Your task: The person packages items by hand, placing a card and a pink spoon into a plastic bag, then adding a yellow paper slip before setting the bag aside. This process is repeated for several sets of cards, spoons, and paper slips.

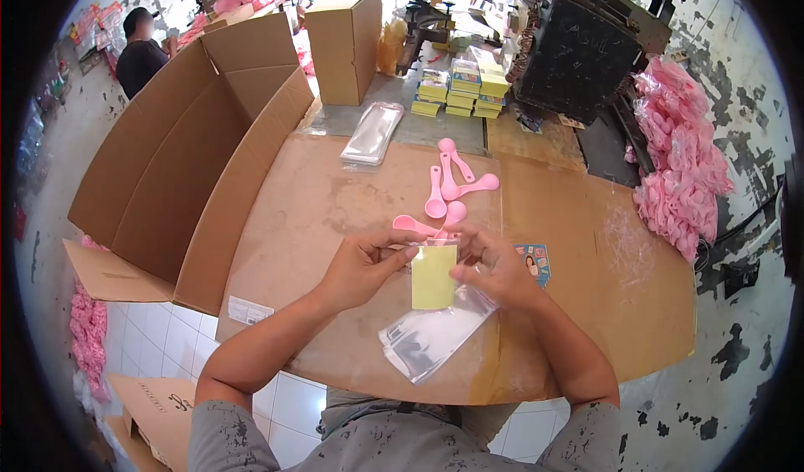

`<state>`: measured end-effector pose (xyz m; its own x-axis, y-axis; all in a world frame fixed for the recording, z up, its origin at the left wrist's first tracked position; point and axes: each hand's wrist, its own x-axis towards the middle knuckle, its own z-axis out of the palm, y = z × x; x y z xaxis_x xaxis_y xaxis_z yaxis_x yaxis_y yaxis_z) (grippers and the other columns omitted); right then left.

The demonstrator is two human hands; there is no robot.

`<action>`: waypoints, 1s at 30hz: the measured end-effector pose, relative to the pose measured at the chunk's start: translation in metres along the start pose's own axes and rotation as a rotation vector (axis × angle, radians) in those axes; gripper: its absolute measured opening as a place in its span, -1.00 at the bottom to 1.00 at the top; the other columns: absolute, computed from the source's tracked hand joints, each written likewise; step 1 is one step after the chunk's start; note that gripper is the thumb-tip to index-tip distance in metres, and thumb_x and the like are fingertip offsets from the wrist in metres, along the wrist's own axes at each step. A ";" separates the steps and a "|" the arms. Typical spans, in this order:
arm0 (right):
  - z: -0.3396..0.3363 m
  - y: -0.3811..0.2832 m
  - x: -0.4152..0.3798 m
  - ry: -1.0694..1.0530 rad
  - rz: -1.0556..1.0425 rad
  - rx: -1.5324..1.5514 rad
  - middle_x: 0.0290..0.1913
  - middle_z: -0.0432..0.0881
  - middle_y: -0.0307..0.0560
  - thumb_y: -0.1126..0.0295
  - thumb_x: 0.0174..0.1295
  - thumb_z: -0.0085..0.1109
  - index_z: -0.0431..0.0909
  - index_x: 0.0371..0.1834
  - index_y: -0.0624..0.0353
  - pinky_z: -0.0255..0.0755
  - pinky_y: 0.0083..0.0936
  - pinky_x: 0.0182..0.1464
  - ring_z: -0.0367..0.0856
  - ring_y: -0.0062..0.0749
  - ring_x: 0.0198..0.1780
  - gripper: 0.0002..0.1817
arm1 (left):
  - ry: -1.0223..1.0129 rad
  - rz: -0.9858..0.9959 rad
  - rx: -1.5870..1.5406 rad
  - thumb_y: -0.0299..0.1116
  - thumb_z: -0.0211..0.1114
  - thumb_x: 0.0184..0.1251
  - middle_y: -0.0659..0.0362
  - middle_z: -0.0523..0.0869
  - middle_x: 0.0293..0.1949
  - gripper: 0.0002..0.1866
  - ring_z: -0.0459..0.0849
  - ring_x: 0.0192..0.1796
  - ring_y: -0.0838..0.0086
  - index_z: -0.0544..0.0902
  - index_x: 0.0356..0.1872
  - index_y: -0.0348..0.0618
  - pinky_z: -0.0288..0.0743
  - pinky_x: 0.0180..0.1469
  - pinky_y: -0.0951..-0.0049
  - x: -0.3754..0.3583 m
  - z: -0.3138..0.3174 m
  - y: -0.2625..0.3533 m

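Note:
Between my two hands is a yellow card [433, 281], upright, seemingly inside a clear plastic bag. My left hand [362, 267] pinches its upper left edge, and the fingers of my right hand [494, 267] close on the right side. Just beyond the fingertips lie a pink scoop [409, 223] and another pink scoop [455, 213]. Farther back, several more pink scoops [450, 189] are grouped on the cardboard. Loose clear bags [435, 342] lie below the card. Blue printed cards [540, 264] sit beside my right hand, partly covered by it.
A large open carton [159, 170] stands at the left. Behind the work surface are a stack of clear bags [372, 134], a closed carton [342, 49], piles of cards [463, 91] and a black machine box [574, 57]. Pink bundles [682, 154] hang at right. A person [142, 53] is back left.

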<state>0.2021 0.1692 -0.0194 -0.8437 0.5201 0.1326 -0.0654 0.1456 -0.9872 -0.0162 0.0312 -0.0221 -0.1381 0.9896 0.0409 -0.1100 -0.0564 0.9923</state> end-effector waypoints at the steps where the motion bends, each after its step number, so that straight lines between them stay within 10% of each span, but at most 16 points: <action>1: 0.002 -0.001 -0.001 -0.029 0.028 -0.018 -0.07 0.68 -0.18 0.48 0.39 0.37 0.63 0.13 0.29 0.53 -0.55 -0.06 0.63 -0.63 -0.14 -0.70 | 0.005 0.024 0.012 -0.52 0.29 0.56 0.09 0.80 0.07 -0.66 0.77 0.12 0.46 0.63 0.28 -0.35 0.71 0.16 0.44 0.000 -0.001 0.003; 10: 0.007 -0.045 -0.006 -0.007 -0.077 -0.204 -0.11 0.73 -0.14 0.57 0.33 0.37 0.61 0.17 0.28 0.55 -0.51 -0.03 0.69 -0.54 -0.08 -0.65 | -0.229 -0.015 0.023 -0.43 0.40 0.50 0.18 0.77 0.02 -0.55 0.72 -0.07 0.62 0.56 0.34 -0.19 0.65 0.01 0.49 -0.001 -0.016 -0.005; 15: -0.029 -0.058 -0.017 0.015 -0.065 -0.555 -0.04 0.74 -0.03 0.52 0.31 0.37 0.64 0.17 0.25 0.56 -0.42 0.04 0.72 -0.36 -0.02 -0.64 | 0.620 0.434 -0.244 -0.33 0.27 0.60 0.11 0.75 0.17 -0.62 0.77 0.05 0.47 0.58 0.32 -0.24 0.66 0.12 0.39 0.012 -0.082 0.054; 18: -0.061 -0.042 -0.029 0.086 -0.073 -0.809 0.02 0.72 0.03 0.45 0.27 0.40 0.66 0.15 0.25 0.55 -0.31 0.13 0.70 -0.17 0.06 -0.63 | 0.755 0.494 -0.559 -0.26 0.28 0.59 0.10 0.77 -0.03 -0.62 0.77 -0.02 0.50 0.62 0.23 -0.31 0.68 -0.01 0.49 0.011 -0.084 0.076; 23: -0.089 -0.027 -0.041 0.033 -0.116 -1.113 0.08 0.67 0.08 0.39 0.20 0.47 0.71 0.12 0.23 0.49 -0.26 0.24 0.64 -0.04 0.13 -0.60 | 0.093 0.078 0.520 -0.12 0.44 0.44 0.25 0.74 -0.11 -0.56 0.69 -0.20 0.51 0.67 0.21 -0.14 0.57 -0.20 0.46 -0.002 -0.024 0.026; 30: -0.097 -0.012 -0.048 0.156 0.124 -0.736 0.01 0.70 -0.02 0.42 0.17 0.50 0.74 0.05 0.20 0.43 -0.29 0.22 0.61 -0.10 0.11 -0.64 | -0.058 0.448 0.925 -0.15 0.61 0.18 0.17 0.65 -0.29 -0.62 0.68 -0.26 0.27 0.70 -0.11 -0.12 0.57 -0.21 0.26 0.000 0.033 -0.028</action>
<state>0.2952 0.2237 -0.0057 -0.7333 0.6740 0.0891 0.4433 0.5733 -0.6891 0.0190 0.0368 -0.0462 0.0702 0.9092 0.4105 0.7446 -0.3216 0.5850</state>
